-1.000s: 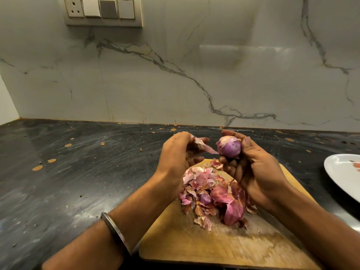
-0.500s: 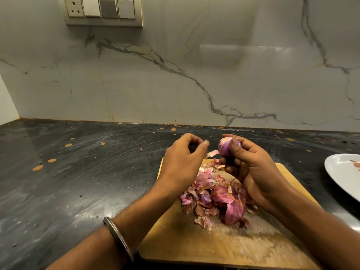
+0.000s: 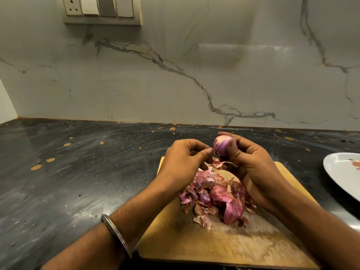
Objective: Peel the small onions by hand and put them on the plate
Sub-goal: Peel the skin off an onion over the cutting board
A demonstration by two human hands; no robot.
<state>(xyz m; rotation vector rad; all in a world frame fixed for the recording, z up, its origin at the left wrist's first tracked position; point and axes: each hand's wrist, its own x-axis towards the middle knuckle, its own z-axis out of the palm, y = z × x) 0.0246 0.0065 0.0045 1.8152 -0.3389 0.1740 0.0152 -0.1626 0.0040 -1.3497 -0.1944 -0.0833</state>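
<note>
One onion (image 3: 221,147) — gripped in the right hand (image 3: 251,162), left hand (image 3: 183,162) pinching beside it.

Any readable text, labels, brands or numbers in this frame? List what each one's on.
None readable.
Switch panel on the wall: socket and rocker switches, no markings visible.
Plate at right: a reddish mark, not text.
Cutting board, bangle, onion: no lettering visible.
</note>
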